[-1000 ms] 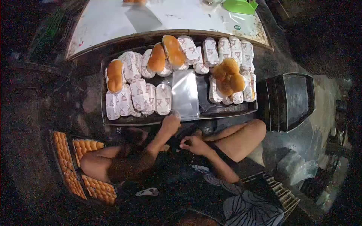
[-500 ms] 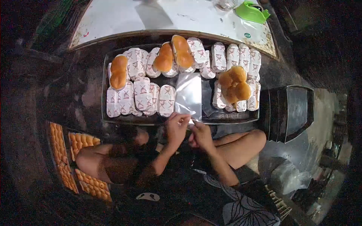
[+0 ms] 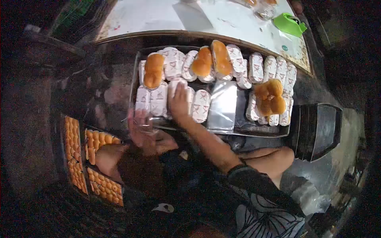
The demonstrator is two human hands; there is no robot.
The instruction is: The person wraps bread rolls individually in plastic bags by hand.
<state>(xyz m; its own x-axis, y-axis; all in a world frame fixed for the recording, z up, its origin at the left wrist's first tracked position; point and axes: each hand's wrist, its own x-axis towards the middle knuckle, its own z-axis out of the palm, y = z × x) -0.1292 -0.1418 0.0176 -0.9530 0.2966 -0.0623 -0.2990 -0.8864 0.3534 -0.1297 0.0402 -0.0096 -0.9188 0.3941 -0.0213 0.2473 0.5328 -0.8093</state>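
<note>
My right hand (image 3: pixel 179 104) reaches across to the left part of the black tray (image 3: pixel 262 133), its fingers closed over a paper-wrapped bread roll (image 3: pixel 177 84). Blurred by motion, my left hand (image 3: pixel 139 125) is at the tray's front left edge with a clear plastic bag (image 3: pixel 158 121) at its fingers. The bag's outline is hard to make out. A stack of flat clear plastic bags (image 3: pixel 223 105) lies in the middle of the tray, right of my right hand. Around the hands stand several more rolls in printed white paper (image 3: pixel 201 106).
Unwrapped golden rolls (image 3: pixel 154 70) lie on top of the wrapped ones, with a bread cluster (image 3: pixel 270 97) at the right. Behind is a white table (image 3: pixel 158 20) with a green tape dispenser (image 3: pixel 289 24). Trays of buns (image 3: pixel 104 186) sit at left, stacked black trays (image 3: pixel 317 131) at right.
Both hands have moved left from the bag stack. The right hand has gone onto a wrapped roll, and the left now has a clear bag. The view has shifted, so the tray appears farther right.
</note>
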